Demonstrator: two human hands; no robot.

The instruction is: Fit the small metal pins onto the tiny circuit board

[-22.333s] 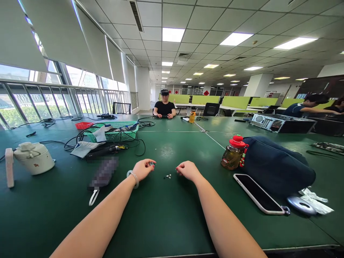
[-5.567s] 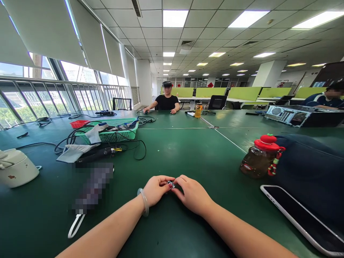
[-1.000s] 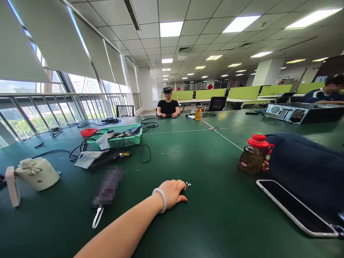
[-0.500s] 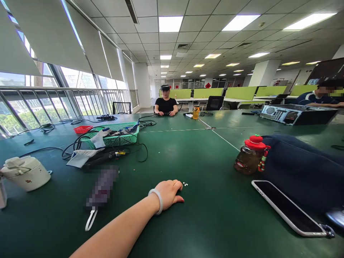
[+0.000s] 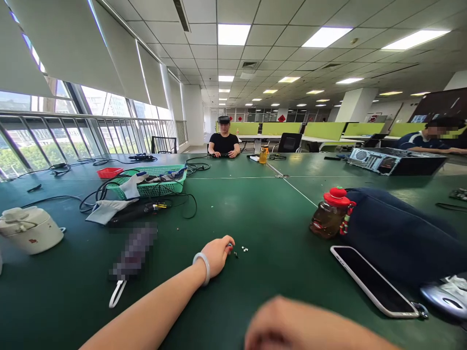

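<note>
My left hand (image 5: 218,255), with a pale bangle (image 5: 204,265) on its wrist, rests on the green table (image 5: 233,214). Its thumb and fingers are pressed together in a pinch; a small dark or shiny bit shows at the tips, too small to name. Just to the right lie tiny white pieces (image 5: 244,249) and a tiny dark piece (image 5: 236,255). At the bottom of the view, my right hand (image 5: 272,321) is low, curled and blurred by motion. Its fingers are mostly hidden, so what it holds, if anything, does not show.
To the right are a phone (image 5: 372,279), a dark blue bag (image 5: 394,233), a red-lidded bottle (image 5: 330,216) and a computer mouse (image 5: 443,301). On the left are a green basket (image 5: 160,187), a pixelated pouch (image 5: 134,253) and a white container (image 5: 31,231). Two people sit farther off.
My right hand has come into view at the bottom. My left thumb and fingers, apart before, are now pinched together, and a tiny dark piece shows beside them.
</note>
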